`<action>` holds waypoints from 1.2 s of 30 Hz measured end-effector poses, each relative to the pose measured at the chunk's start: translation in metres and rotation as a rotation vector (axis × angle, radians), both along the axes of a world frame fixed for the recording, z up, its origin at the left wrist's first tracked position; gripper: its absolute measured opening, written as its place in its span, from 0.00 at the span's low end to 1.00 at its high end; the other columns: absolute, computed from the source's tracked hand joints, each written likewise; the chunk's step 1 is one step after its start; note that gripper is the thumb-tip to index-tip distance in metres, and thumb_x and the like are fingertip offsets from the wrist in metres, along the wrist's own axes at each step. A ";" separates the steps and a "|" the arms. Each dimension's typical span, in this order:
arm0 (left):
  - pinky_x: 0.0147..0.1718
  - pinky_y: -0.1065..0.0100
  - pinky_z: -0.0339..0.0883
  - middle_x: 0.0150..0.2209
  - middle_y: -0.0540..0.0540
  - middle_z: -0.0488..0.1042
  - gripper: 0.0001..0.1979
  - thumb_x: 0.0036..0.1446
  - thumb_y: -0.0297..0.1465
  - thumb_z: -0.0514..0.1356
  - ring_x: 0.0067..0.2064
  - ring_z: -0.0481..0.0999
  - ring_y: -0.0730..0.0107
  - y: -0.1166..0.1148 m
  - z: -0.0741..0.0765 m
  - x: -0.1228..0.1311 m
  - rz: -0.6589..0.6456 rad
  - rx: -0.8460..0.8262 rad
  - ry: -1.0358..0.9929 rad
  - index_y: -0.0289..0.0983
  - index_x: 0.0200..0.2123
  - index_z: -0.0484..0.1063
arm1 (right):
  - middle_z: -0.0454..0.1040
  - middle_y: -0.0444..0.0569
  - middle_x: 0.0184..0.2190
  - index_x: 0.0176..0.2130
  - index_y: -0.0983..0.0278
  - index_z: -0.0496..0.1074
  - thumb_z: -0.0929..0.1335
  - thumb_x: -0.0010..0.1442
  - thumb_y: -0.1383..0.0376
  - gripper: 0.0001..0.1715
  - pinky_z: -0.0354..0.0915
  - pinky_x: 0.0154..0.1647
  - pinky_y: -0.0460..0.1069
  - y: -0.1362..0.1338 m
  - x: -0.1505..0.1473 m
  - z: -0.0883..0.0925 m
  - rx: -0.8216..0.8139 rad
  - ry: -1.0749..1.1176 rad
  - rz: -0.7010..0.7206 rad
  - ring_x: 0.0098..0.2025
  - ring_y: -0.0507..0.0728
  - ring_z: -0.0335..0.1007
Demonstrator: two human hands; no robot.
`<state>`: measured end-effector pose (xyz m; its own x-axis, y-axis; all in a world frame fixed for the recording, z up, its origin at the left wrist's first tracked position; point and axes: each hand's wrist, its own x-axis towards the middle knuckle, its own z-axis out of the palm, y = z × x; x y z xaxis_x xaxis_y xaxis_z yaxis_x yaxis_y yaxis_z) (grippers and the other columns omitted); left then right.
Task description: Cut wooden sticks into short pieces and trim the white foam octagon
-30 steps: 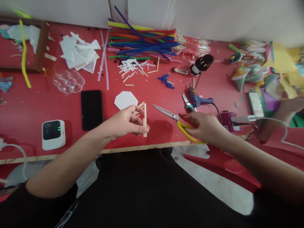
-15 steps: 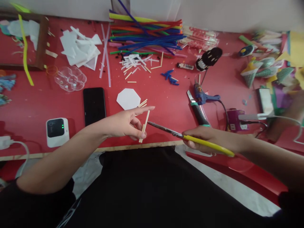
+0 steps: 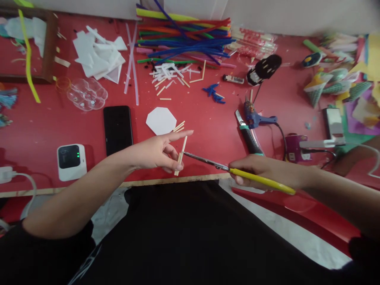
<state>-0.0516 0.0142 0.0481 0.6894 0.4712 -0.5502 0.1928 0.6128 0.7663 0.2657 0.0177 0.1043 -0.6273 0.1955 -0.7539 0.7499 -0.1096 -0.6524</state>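
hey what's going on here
A person's left hand pinches two sticks upright, one reaching higher. The right hand holds scissors, their tip at the taller stick; whether it touches is unclear. Beyond the left hand, white card lies on the red table, loose sticks beside it.

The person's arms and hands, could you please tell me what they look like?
The left hand and right hand are bare, with no gloves or watch visible. Dark sleeves end near the elbows, and the black shirt has pale lines at its left side.
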 end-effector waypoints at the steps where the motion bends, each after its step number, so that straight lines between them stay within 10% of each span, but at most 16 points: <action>1: 0.33 0.66 0.72 0.30 0.49 0.80 0.52 0.52 0.29 0.71 0.32 0.82 0.63 0.000 0.001 0.000 0.004 -0.007 -0.002 0.50 0.73 0.45 | 0.57 0.40 0.23 0.30 0.61 0.61 0.63 0.65 0.44 0.25 0.51 0.23 0.47 0.000 -0.001 0.000 0.001 0.000 0.003 0.23 0.50 0.52; 36: 0.36 0.63 0.74 0.30 0.50 0.79 0.52 0.50 0.28 0.70 0.32 0.82 0.62 -0.003 -0.003 0.000 -0.004 -0.039 0.049 0.49 0.73 0.46 | 0.61 0.41 0.23 0.27 0.61 0.61 0.65 0.63 0.46 0.24 0.55 0.26 0.48 0.004 0.001 -0.007 0.103 -0.037 0.084 0.26 0.52 0.58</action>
